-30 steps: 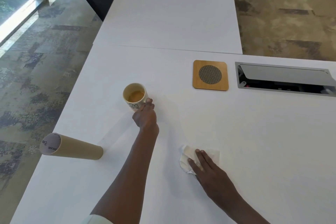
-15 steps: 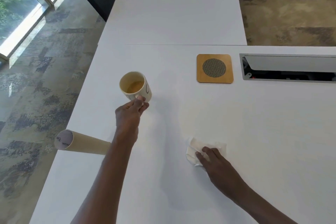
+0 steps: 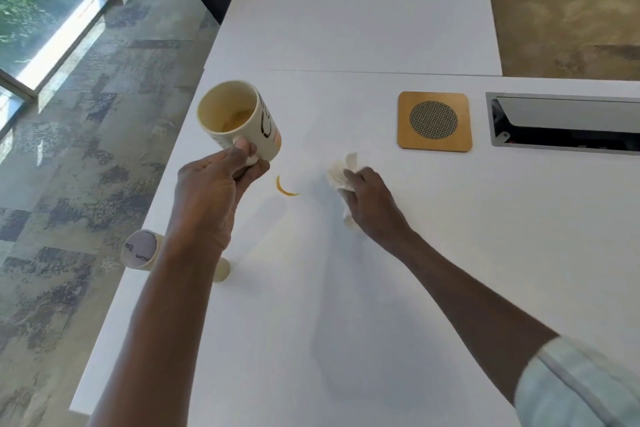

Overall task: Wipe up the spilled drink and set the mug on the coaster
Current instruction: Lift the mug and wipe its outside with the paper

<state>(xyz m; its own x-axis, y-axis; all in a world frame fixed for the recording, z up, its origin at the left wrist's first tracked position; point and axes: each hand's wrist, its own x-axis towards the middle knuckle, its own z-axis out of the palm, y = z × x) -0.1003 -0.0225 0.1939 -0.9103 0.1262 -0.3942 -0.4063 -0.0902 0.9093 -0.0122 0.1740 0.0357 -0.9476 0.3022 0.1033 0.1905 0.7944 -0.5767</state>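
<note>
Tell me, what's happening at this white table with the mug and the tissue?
A person is cleaning up a small spill. Their left hand holds a cream mug by its handle, lifted and tilted above the table, with some orange-brown drink inside. A thin curved orange streak lies on the table below it. Their right hand grips a crumpled tissue just right of that streak. The wooden coaster farther right has nothing on it. A cardboard tube lies near the table's left edge.

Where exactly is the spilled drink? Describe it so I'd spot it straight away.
On the white table, look between the lifted mug and the crumpled tissue. There lies a thin orange crescent, the only coloured mark on that bare surface.
</note>
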